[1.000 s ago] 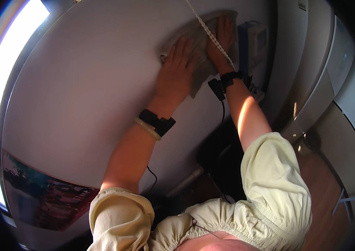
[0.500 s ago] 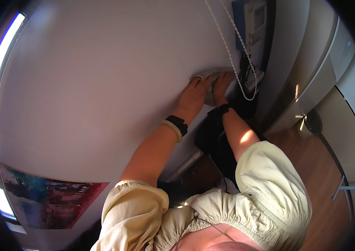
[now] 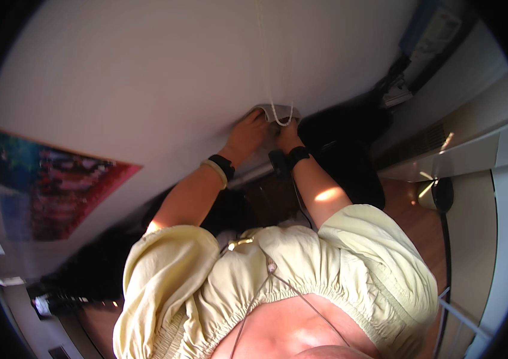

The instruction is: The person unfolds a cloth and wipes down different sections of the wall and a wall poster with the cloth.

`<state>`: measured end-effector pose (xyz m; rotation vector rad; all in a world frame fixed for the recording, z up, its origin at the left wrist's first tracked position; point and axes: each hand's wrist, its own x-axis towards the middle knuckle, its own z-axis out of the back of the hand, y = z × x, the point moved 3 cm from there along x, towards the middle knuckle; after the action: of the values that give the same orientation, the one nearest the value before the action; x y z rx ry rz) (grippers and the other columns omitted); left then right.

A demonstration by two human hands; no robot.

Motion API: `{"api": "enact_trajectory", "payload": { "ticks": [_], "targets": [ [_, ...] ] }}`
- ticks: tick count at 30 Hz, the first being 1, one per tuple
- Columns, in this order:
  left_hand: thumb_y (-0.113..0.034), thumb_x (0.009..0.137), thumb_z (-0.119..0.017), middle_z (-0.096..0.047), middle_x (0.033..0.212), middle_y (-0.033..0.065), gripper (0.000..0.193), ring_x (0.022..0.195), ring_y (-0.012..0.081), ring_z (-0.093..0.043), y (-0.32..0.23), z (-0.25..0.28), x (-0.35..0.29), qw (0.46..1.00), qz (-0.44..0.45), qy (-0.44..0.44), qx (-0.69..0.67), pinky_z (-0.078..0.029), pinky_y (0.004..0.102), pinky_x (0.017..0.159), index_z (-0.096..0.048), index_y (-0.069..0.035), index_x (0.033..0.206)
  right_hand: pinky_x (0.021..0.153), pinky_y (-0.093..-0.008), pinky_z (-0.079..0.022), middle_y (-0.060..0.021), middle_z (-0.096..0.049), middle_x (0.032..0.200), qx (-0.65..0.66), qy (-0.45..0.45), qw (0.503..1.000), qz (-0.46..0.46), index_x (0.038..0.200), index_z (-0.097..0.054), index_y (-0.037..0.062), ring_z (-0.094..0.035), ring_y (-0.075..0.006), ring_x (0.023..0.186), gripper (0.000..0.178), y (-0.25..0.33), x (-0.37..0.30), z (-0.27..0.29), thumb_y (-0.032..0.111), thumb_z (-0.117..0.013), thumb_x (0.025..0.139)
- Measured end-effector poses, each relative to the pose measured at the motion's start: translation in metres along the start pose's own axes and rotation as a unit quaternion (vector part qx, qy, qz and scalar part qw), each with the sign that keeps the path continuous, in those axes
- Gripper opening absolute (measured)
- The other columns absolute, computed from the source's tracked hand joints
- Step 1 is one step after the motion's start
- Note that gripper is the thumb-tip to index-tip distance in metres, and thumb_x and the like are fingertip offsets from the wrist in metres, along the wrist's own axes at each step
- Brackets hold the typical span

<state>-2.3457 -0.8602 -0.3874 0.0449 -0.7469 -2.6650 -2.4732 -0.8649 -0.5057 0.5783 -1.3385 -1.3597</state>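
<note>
A grey cloth (image 3: 284, 111) is bunched up against the white wall, low down at the middle of the view. My left hand (image 3: 245, 137) grips its left edge, the fingers bent over the fabric. At its right side my right hand (image 3: 290, 136) is closed on the cloth, with the fingertips partly hidden by the folds and shadow. A white beaded chain loop (image 3: 283, 123) hangs in front of the cloth, its lower end by my right hand. Dark bands circle both wrists, and a pale bangle (image 3: 216, 172) sits on the left one.
A colourful poster (image 3: 62, 185) is on the wall at left. Dark fabric-like shapes (image 3: 350, 143) stand right of my hands. Farther right are a blue-and-white box (image 3: 436, 33) with cables, a pale cabinet (image 3: 475, 239) and a dark round object (image 3: 443, 194) near the wooden floor.
Both hands and the cloth have come lower along the wall and nearer my body. Flat hands have become bent around the bunched cloth. The view has turned, and the chain now hangs before the cloth.
</note>
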Motion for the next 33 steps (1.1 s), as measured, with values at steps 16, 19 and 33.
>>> {"api": "enact_trajectory", "payload": {
  "ticks": [16, 19, 33],
  "targets": [
    [-0.009, 0.077, -0.057, -0.06, 0.116, 0.0012, 0.028, 0.123, 0.0175, -0.046, 0.008, -0.001, -0.185, 0.98, 0.17, -0.06, -0.082, -0.021, 0.0462, 0.116, -0.068, -0.009, 0.103, 0.089, -0.0373, -0.047, -0.0071, -0.059, 0.114, 0.07, 0.227, 0.971, -0.009, 0.113, -0.057, 0.0024, -0.058, -0.0239, 0.101, 0.04, 0.102, -0.062, -0.116, 0.002, -0.062, 0.073],
    [-0.009, 0.078, -0.057, -0.058, 0.121, 0.002, 0.033, 0.125, 0.0185, -0.046, 0.005, -0.009, -0.216, 0.967, 0.234, -0.054, -0.086, -0.023, 0.0487, 0.115, -0.066, -0.008, 0.11, 0.088, -0.0382, -0.047, -0.0137, -0.061, 0.114, -0.094, 0.298, 0.944, 0.106, 0.113, -0.057, -0.0012, -0.058, -0.0278, 0.103, 0.039, 0.12, -0.067, -0.124, 0.005, -0.064, 0.075],
    [0.011, 0.073, -0.051, -0.039, 0.132, 0.0239, 0.054, 0.126, 0.0465, -0.031, -0.076, 0.024, -0.362, 0.702, 0.695, -0.079, -0.136, -0.025, 0.053, 0.109, -0.047, 0.007, 0.126, 0.088, -0.042, -0.045, -0.0201, -0.056, 0.118, -0.165, 0.453, 0.846, 0.228, 0.111, -0.058, -0.0018, -0.053, -0.0366, 0.104, 0.037, 0.201, -0.132, -0.221, 0.009, -0.062, 0.075]
  ]
}}
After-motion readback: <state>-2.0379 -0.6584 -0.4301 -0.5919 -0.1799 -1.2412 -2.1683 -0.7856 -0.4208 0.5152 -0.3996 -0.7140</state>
